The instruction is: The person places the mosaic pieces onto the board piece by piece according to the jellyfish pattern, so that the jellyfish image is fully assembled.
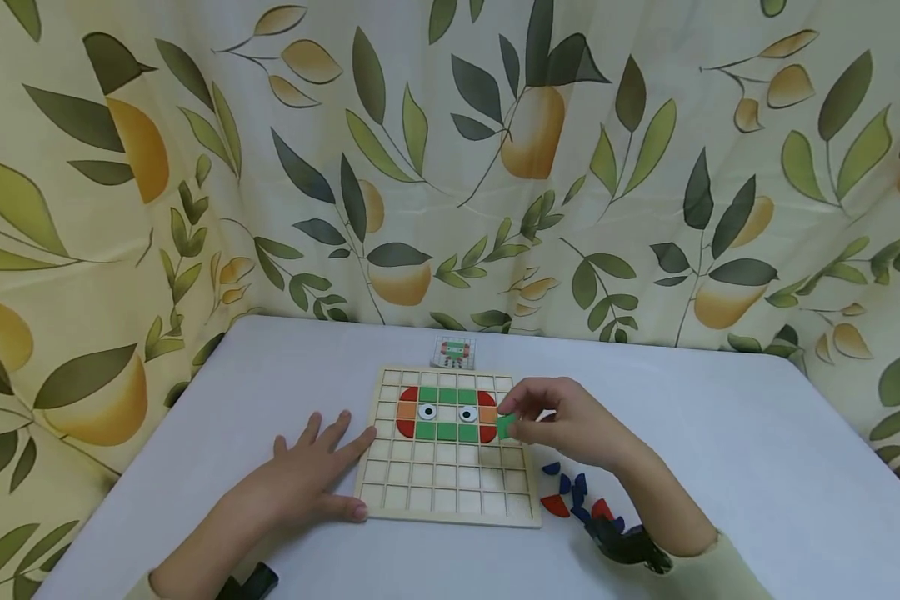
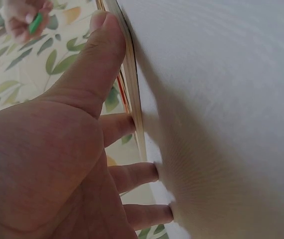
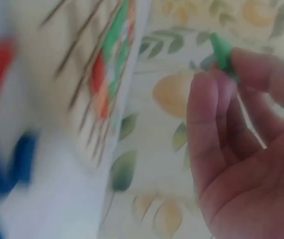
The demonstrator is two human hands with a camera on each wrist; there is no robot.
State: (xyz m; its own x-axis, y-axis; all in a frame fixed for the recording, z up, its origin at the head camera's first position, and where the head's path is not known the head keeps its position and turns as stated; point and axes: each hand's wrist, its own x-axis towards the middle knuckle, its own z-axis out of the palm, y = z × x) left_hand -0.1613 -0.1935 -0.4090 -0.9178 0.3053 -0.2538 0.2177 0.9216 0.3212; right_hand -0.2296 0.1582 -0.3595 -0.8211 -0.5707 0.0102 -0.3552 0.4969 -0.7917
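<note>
Right hand (image 1: 566,423) pinches 1 green tile (image 1: 506,427) between fingers, near them the board (image 1: 450,521), which left hand (image 1: 303,475), fingers spread, touches; slack pinch could drop tile.

No words, labels, brands or numbers can be read in any of the three views; on the small card (image 1: 454,352) behind the gridded board (image 1: 446,477), only a coloured picture is seen.

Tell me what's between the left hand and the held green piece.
In the head view, the gridded board, with coloured pieces on it, lies between the left hand and the green piece.
</note>
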